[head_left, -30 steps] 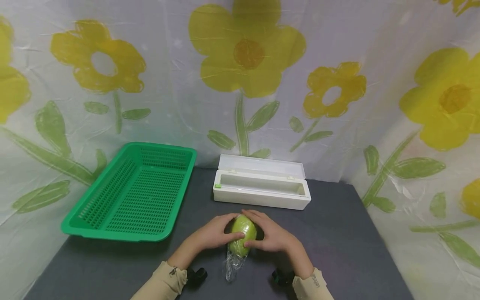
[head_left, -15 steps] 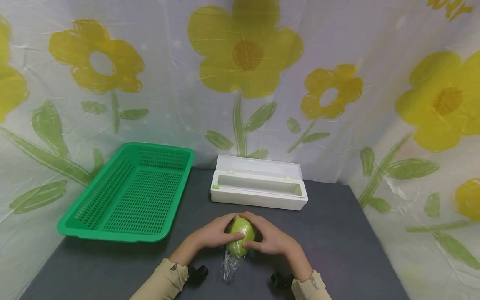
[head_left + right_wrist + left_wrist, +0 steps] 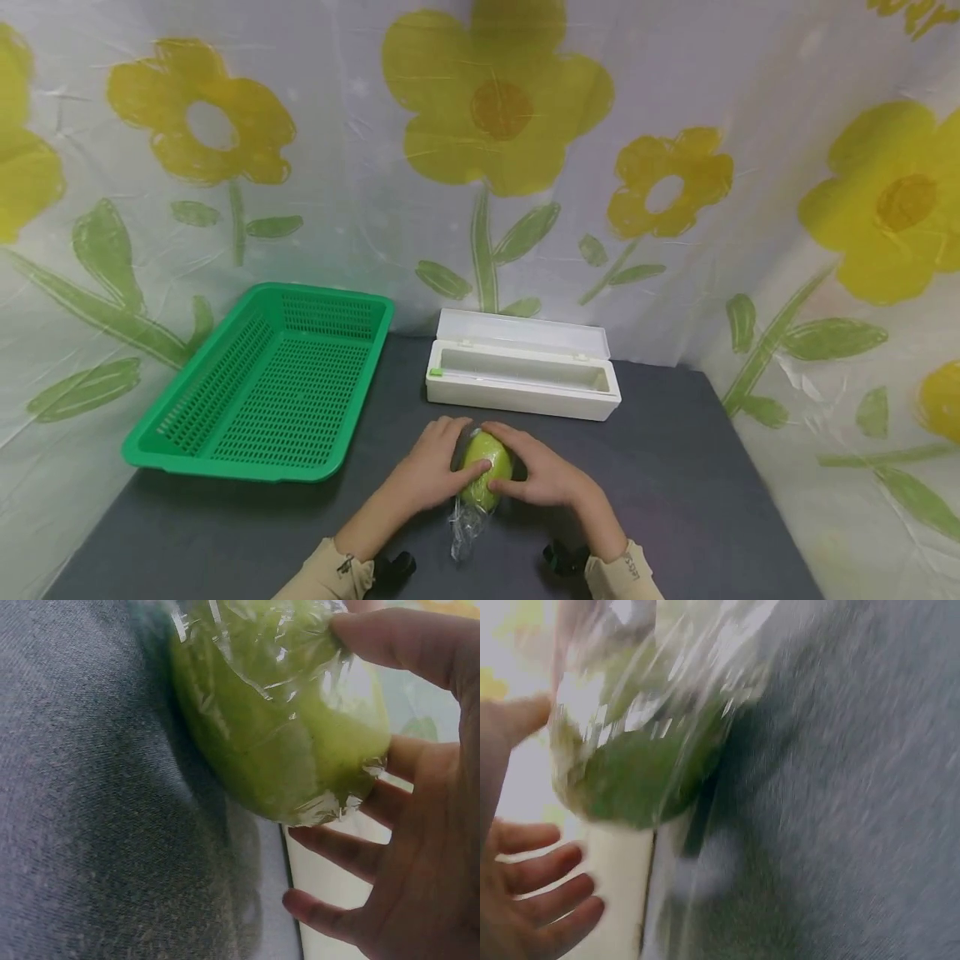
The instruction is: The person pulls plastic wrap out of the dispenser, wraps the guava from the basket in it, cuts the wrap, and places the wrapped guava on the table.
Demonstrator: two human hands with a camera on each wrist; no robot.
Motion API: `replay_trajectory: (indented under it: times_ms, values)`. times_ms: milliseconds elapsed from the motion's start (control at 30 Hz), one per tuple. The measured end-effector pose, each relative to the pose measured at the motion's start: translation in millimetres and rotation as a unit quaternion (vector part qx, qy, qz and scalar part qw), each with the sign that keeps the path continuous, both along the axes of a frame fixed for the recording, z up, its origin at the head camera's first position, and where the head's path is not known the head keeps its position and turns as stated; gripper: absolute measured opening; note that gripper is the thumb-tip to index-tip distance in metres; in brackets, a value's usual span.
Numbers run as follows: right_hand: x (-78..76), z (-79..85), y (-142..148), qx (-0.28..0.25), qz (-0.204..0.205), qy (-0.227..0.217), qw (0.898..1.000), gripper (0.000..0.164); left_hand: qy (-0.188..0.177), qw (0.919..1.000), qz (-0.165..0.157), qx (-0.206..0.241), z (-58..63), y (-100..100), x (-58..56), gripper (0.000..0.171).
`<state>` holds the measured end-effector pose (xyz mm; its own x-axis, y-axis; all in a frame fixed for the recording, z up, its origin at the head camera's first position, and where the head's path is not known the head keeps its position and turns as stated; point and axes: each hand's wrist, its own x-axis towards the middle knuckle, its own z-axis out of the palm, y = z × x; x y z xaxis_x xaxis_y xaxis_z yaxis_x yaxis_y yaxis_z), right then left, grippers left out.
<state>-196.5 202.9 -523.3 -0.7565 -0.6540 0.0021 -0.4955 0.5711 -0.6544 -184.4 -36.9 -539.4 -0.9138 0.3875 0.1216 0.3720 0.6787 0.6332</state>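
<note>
A green fruit [image 3: 486, 467] wrapped in cling film sits on the dark table between both hands, a loose twist of film [image 3: 467, 533] trailing toward the person. My right hand [image 3: 546, 473] holds the fruit, its thumb on the near face and fingers curving round the far side. In the right wrist view, fingertips touch the wrapped fruit [image 3: 277, 742]. My left hand [image 3: 429, 468] is at the fruit's left side, thumb reaching its film. Seen from the left wrist, that hand's other fingers [image 3: 555, 900] are spread loosely, apart from the blurred fruit [image 3: 645, 776].
A white cling film dispenser box [image 3: 525, 400] with its lid raised and a green slider stands behind the hands. The green perforated basket [image 3: 247, 475] is at the left back. A flower-printed curtain [image 3: 337, 167] bounds the table's back and sides.
My left hand has shifted, its fingers now lifting off the fruit's far side and pointing forward. The right hand and fruit have stayed nearly in place.
</note>
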Motion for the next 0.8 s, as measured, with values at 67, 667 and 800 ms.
replay_trajectory:
  times_ms: [67, 667, 800]
  values:
    - [0.9, -2.4, 0, 0.005, -0.013, 0.01, 1.0, 0.081, 0.043, 0.9986, 0.031, 0.006, 5.2, 3, 7.6, 0.055]
    - [6.9, 0.5, 3, -0.013, -0.056, 0.041, 0.998, 0.047, 0.198, 0.9768, 0.008, -0.082, 15.5, 10, 37.9, 0.026]
    - [6.6, -2.5, 5, -0.021, -0.082, 0.063, 0.994, 0.042, 0.222, 0.9698, 0.029, -0.097, 13.8, 8, 35.3, 0.024]
